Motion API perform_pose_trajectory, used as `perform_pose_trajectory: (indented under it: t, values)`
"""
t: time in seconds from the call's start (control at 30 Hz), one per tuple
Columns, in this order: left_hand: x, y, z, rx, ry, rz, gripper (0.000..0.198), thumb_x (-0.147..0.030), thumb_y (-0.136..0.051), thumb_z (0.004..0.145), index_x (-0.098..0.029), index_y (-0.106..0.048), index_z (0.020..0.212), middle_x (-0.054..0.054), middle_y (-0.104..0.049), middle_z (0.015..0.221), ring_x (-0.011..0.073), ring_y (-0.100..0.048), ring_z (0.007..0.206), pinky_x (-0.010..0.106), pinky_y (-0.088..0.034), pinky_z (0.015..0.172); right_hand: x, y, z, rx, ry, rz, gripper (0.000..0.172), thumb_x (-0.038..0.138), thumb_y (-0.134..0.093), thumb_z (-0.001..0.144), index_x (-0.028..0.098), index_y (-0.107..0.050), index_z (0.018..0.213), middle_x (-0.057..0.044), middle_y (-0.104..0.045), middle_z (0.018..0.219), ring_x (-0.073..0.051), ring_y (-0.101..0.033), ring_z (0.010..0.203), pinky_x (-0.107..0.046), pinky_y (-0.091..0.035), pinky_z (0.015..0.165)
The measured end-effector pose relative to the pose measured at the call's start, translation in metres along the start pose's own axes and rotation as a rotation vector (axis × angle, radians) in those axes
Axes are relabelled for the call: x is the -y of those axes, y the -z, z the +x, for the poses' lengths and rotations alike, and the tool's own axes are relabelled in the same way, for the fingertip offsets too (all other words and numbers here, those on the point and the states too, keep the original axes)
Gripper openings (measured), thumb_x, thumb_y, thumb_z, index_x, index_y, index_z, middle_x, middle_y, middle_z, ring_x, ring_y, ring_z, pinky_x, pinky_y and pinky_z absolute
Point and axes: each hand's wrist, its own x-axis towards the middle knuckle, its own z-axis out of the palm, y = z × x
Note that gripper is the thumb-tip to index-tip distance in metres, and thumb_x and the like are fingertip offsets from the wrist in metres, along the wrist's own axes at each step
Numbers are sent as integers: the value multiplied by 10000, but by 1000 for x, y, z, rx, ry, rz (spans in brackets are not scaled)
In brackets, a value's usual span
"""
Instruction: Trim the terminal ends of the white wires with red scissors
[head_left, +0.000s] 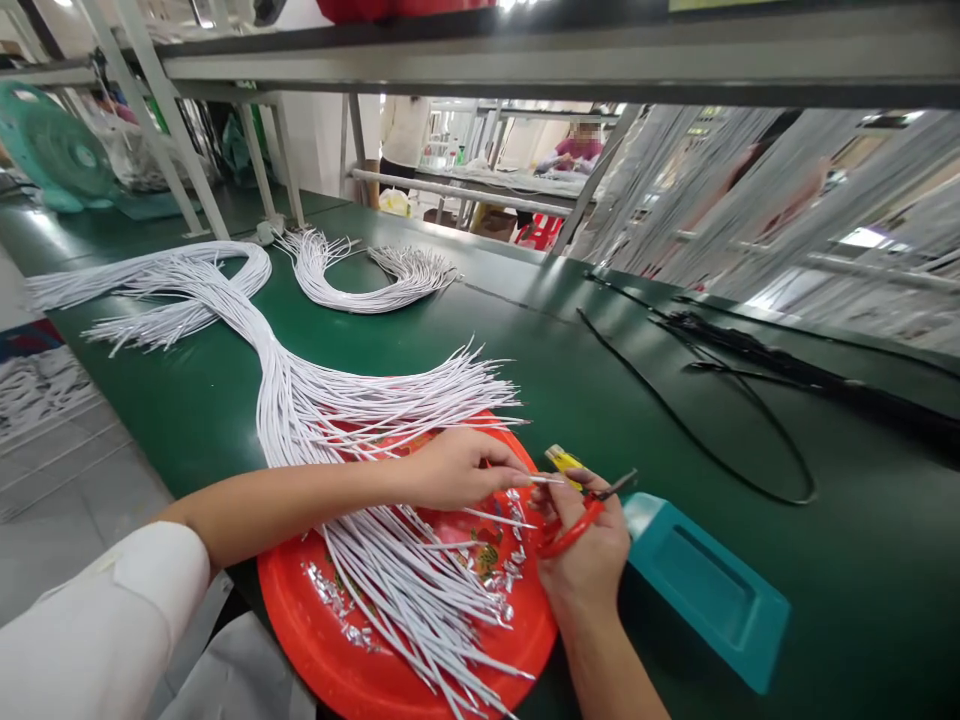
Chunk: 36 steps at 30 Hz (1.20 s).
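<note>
White cord (546, 480) first: on my feed its end is pinched btwn thumb & fingers of the L hand (465, 470), just above the right side of the red tray (300, 640). R hand (589, 560) is curled round the handles of the red scissors (574, 535), w/ its fingertips seemingly at the same cord end, so it's doing double duty. Blades point up & away; can't tell if they're parted.

Main risk, as I judge it: w/ scissors & cord sharing one hand, a slip in that grip could swing the blades onto a fingertip or nick the cord. The pinch is on a v. thin piece too, so a hard tug could pop it loose & I'd lose it among the rest.

Next out: loose white cords (420, 590) fan over the tray, overlapping; drag one & its neighbours prob. come along, tangling. Silvery scraps (325, 592) lie beside them; they look light, so a bumped tray could scatter them.

Past the R hand, a yellow item (566, 465) (can't ID) & the teal tub (720, 590) sit close; a wide swing might knock either.

Farther off on the green counter (555, 370), a curved white bundle (375, 295) & looped black cords (810, 375) lie well apart; those loops could snag on a long reach.
</note>
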Motion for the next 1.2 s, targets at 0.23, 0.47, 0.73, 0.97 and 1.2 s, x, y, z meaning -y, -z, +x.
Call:
perform_pose_trajectory:
  t: [0.23, 0.47, 0.73, 0.97, 1.2]
  values:
    - [13, -14, 1, -150, 68, 28, 257, -308, -536, 820, -112, -694, 770, 19, -632, 662, 90, -505, 604, 193, -353, 559, -4, -2, -1, 3, 12, -9, 392, 353, -764, 571, 204, -522, 841, -11, -679, 759, -160, -648, 691, -291, -484, 653]
    - [17, -12, -4, -195, 9, 168, 226, -260, -535, 808, -131, -700, 721, 20, -635, 642, 93, -504, 599, 199, -353, 578, 0, -2, -5, -5, 55, -39, 395, 367, -777, 571, 199, -528, 829, 1, -656, 668, -162, -646, 659, -283, -478, 621]
    - [25, -15, -2, -67, 229, -47, 332, -283, -541, 807, -100, -670, 1051, 45, -680, 788, 101, -528, 632, 197, -376, 575, -5, -1, -6, 32, 119, -170, 376, 365, -788, 577, 195, -554, 818, -24, -673, 701, -156, -638, 632, -285, -496, 611]
    - [21, -10, 0, 15, 287, -197, 263, -273, -571, 803, -71, -709, 897, 53, -686, 811, 105, -552, 703, 181, -409, 636, -5, -1, -6, 29, 158, -248, 346, 372, -766, 607, 197, -564, 827, -25, -670, 698, -172, -642, 632, -303, -503, 606]
    - [22, -11, -3, 29, 171, 23, 221, -227, -539, 789, -111, -725, 760, -15, -573, 572, 67, -436, 545, 179, -308, 509, -5, -1, -14, 69, 311, -437, 248, 353, -721, 662, 188, -584, 787, -21, -646, 699, -159, -612, 625, -301, -491, 601]
